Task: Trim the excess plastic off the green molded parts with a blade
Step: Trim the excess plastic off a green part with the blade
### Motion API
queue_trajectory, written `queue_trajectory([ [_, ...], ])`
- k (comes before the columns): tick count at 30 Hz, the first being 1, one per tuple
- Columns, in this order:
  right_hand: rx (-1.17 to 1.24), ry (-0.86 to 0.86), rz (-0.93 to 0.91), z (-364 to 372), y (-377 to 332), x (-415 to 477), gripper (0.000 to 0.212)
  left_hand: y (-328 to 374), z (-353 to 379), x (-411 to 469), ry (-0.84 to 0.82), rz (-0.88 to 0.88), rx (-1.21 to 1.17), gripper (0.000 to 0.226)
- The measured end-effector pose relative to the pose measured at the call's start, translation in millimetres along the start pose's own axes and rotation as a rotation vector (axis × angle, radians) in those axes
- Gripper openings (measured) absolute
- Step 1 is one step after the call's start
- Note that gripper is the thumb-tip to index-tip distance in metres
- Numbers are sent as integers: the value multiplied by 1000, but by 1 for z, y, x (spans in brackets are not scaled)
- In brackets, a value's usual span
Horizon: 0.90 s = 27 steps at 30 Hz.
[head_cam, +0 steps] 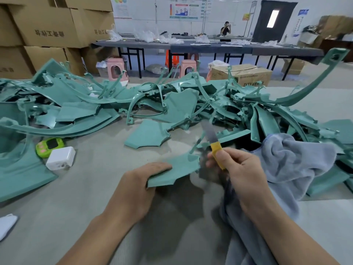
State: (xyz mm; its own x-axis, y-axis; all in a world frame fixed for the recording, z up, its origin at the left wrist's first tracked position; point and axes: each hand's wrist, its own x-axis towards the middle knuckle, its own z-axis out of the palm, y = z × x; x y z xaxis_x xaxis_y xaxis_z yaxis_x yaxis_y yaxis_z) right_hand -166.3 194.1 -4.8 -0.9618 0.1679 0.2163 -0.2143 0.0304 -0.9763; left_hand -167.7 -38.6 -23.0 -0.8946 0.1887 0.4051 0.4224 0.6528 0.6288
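My left hand [142, 179] grips a flat green molded part [176, 168] by its near-left edge, holding it just above the grey table. A thin green sprue sticks up from the part's far right corner. My right hand [234, 167] holds a blade [210, 133] by its yellow handle, the steel tip pointing up and away, right of the part. The blade edge looks blurred. Whether it touches the sprue I cannot tell.
A big heap of green molded parts [172, 104] covers the far table. A grey-blue towel [292, 161] lies under my right arm. A green timer [50, 146] and white charger [60, 158] sit at left. Cardboard boxes [44, 25] stand behind.
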Motion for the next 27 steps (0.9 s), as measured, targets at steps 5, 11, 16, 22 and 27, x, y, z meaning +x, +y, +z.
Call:
queue_trajectory([
  [5, -429, -241, -186, 5, -2, -18, 32, -4, -1, 1, 21, 11, -23, 42],
  [11, -781, 7, -213, 6, -10, -22, 35, -5, 4, 0, 89, -21, -77, 36],
  [16, -572, -149, -262, 15, -17, -36, 29, -3, 4, 2, 144, -29, -38, 45],
  [22, -726, 109, -277, 6, -14, -24, 30, -6, 3, 2, 181, -59, -42, 47],
  [27, -710, -182, -311, 20, -13, -39, 30, -13, 5, 5, 195, -107, 10, 16],
])
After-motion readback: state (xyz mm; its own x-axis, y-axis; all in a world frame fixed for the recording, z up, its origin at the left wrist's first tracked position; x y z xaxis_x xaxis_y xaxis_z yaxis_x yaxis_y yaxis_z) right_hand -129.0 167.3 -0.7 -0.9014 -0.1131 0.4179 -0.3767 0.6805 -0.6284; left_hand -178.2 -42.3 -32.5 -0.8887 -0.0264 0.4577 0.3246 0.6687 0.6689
